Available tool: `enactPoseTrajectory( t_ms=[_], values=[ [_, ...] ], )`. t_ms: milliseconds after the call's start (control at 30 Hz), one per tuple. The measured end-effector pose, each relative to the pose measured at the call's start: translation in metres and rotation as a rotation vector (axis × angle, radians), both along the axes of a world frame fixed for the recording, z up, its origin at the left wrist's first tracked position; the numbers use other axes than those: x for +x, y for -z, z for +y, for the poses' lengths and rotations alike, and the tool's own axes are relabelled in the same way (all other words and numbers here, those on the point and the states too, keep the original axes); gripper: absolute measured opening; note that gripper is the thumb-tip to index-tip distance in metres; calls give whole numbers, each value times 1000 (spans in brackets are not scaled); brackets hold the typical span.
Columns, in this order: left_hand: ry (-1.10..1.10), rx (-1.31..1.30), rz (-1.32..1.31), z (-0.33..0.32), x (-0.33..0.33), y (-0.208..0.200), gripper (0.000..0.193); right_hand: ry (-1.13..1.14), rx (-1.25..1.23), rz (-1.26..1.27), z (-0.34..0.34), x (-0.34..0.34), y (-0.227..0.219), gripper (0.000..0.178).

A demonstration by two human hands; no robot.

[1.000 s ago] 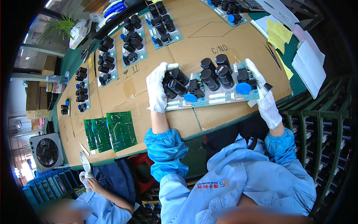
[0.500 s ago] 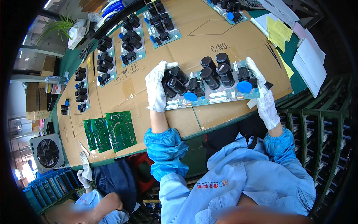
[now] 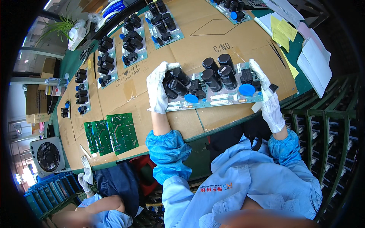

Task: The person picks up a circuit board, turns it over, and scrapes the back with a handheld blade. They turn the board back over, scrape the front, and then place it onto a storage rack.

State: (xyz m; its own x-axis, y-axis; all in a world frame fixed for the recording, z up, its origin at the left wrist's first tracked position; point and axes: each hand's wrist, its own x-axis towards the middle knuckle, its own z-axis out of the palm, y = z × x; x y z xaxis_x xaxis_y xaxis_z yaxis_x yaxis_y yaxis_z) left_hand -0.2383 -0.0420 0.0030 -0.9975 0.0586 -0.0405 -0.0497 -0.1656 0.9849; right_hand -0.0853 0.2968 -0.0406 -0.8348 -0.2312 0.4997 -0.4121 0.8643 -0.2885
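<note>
A long circuit board is held between my two gloved hands at the near side of the table. Several tall black capacitors stand on it, along with blue disc parts and black blocks. My left hand, in a white glove, is closed round the board's left end, its fingertips by the capacitors there. On the right end, my right hand grips the edge, thumb or finger up along the side. A small dark piece and a pale tab show by the right glove. The fingers under the board are hidden.
Cardboard covers the green table. More capacitor boards stand in a row at the far left, another at the far right. Bare green boards lie near left. Papers rest at right, beside a dark rack. A co-worker's gloved hands show lower left.
The board has shifted very slightly left in view, together with my hands. My hold on both ends is the same.
</note>
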Motion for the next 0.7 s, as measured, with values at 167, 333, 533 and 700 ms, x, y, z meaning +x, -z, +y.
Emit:
enactPoseTrajectory(
  t_ms=[167,333,533,700],
  values=[
    [8,25,-12,0,0,1,36,-19,17,-5,1,0,0,37],
    [26,33,-36,-1,-3,2,36,13,-20,-33,-1,4,5,37],
    [46,20,-13,-7,-4,6,41,-57,-150,38,-28,-18,-41,43],
    [63,22,-6,-5,-4,6,41,-135,-230,70,-41,-26,-74,48]
  ],
)
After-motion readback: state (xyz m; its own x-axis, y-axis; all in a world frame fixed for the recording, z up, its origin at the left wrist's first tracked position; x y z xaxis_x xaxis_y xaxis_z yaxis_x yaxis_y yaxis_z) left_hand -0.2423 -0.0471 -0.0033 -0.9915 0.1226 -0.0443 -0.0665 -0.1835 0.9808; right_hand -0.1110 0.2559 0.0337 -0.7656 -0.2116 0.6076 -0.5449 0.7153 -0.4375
